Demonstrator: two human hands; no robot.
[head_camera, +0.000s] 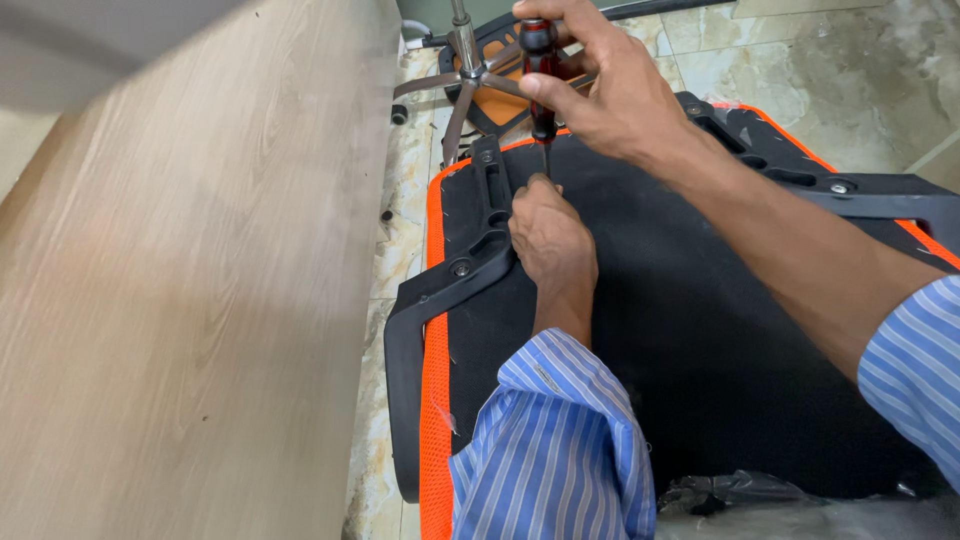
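An upturned chair seat (690, 330) with a black underside and orange mesh edge lies before me. A black plastic armrest bracket (470, 262) runs along its left side. My right hand (600, 90) grips the red and black handle of a screwdriver (538, 75), held upright with its shaft pointing down at the bracket. My left hand (550, 240) rests on the seat with its fingers pinched around the screwdriver's tip, which they hide. Both of my sleeves are blue striped.
A large pale wooden panel (180, 300) fills the left side. A chair's star base (470, 75) with a metal column lies on the marble floor (800, 60) beyond the seat. A second black armrest bracket (860, 195) lies along the seat's right edge. Crumpled plastic wrap (760, 500) lies at the bottom.
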